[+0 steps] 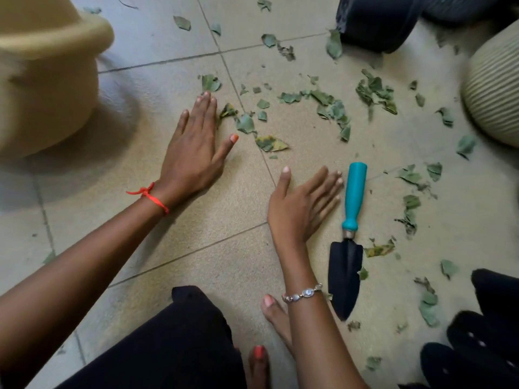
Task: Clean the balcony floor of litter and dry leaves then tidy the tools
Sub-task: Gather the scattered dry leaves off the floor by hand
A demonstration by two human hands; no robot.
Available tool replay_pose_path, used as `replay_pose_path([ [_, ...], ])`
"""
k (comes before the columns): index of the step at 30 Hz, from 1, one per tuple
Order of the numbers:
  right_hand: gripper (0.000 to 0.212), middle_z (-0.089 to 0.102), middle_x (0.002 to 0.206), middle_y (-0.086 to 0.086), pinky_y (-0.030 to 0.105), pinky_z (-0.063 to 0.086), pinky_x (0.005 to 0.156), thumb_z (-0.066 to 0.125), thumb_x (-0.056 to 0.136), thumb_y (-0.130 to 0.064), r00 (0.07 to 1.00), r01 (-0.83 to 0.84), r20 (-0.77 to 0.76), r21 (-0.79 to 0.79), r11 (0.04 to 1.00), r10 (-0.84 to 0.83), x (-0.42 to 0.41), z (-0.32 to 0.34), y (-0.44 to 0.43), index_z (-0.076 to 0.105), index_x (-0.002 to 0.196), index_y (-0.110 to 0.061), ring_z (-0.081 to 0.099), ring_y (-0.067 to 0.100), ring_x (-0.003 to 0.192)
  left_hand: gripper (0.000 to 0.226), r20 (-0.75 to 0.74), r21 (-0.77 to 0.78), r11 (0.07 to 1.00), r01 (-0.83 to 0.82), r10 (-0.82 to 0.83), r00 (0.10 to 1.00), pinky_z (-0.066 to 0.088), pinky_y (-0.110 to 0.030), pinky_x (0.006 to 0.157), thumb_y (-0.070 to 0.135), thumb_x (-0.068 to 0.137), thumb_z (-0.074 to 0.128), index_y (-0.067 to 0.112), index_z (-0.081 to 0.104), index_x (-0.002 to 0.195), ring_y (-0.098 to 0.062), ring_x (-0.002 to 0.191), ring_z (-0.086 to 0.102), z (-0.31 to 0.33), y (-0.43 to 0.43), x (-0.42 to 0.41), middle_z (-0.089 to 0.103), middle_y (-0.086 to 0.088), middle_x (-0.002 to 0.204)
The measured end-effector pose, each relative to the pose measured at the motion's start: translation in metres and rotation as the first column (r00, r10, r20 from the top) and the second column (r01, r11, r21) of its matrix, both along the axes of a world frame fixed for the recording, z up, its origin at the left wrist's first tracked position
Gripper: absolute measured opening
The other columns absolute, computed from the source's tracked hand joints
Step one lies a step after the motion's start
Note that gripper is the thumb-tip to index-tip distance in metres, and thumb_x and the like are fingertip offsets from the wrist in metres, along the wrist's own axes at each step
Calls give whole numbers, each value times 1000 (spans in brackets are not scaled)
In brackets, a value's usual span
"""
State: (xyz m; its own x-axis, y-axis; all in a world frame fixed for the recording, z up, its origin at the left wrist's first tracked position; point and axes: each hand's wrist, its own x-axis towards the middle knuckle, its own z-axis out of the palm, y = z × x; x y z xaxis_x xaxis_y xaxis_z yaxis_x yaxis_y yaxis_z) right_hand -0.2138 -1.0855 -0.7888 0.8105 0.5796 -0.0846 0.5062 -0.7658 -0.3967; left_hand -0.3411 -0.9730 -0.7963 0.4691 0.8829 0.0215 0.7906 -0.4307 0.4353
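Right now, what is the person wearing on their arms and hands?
Both forearms are bare: no sleeves, no gloves. The left hand has a red thread knotted at the wrist and an orange thumbnail. The right hand has a silver bracelet of oval links; its nails look unpainted.

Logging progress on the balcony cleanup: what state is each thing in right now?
left hand: open, fingers straight, by leaves.
right hand: open, beside the trowel handle, not gripping.
trowel: lying flat on the floor, unheld.
leaves: scattered, ungathered.
bucket: on the floor, blurred.
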Motion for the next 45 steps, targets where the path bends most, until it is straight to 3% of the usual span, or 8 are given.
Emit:
replay_pose_path([
  [5,62,10,158,7,31,11,118,38,98,-41,934,-247,-146,398,884,327,-3,11,22,17,148,-12,3,15,146,75,0,13,1000,6,-6,1000,-4,-28,117,55,94,18,7,5,150,-12,146,-2,0,-2,-1,1,-7,159],
  [7,56,18,156,8,35,17,118,38,98,-37,967,-180,-74,474,862,243,3,13,26,26,145,-9,10,18,145,74,12,16,1000,-2,2,1000,-4,-27,117,54,94,19,8,6,150,-13,146,-1,-1,-2,-1,2,-7,159],
  [13,70,-1,158,10,36,-10,117,26,97,-50,963,-270,10,46,962,270,-6,-1,22,4,150,-10,-8,19,145,74,5,16,1000,-4,4,1000,-3,-29,118,53,94,22,6,10,150,-13,146,1,2,-2,1,5,-8,159],
  [18,70,1,158,8,24,-8,113,36,97,-46,800,-560,-61,278,780,596,-10,8,46,4,150,-12,-3,17,146,78,-22,30,999,23,-22,1000,-3,-28,117,57,90,15,7,12,149,-14,146,2,1,-1,-1,7,-8,158],
  [31,70,6,158,13,44,-2,117,27,95,-56,995,-15,103,41,999,10,87,-2,111,17,149,-12,0,25,146,91,119,-51,999,-18,24,993,-7,-28,116,65,83,31,11,2,151,-12,145,-10,10,24,1,-7,-4,159],
  [38,53,17,157,0,21,14,108,36,98,-43,912,-339,-73,422,841,404,66,3,133,29,146,-19,14,13,143,80,135,-70,997,-43,52,989,-6,-27,117,58,91,28,11,4,151,-12,145,-7,7,73,10,-3,-4,159],
  [41,61,13,158,2,33,5,118,30,97,-50,936,-343,10,236,909,351,84,1,155,22,149,-18,5,15,145,70,114,-50,997,-56,61,992,-5,-25,115,50,97,30,11,7,151,-11,145,-4,5,94,8,2,-3,159],
  [45,57,10,158,-4,29,6,113,30,98,-49,759,-614,-61,263,744,648,81,3,172,16,149,-26,7,10,143,63,187,-38,996,-86,92,978,0,-23,116,44,99,31,12,12,150,-9,145,5,1,99,4,11,-3,158],
])
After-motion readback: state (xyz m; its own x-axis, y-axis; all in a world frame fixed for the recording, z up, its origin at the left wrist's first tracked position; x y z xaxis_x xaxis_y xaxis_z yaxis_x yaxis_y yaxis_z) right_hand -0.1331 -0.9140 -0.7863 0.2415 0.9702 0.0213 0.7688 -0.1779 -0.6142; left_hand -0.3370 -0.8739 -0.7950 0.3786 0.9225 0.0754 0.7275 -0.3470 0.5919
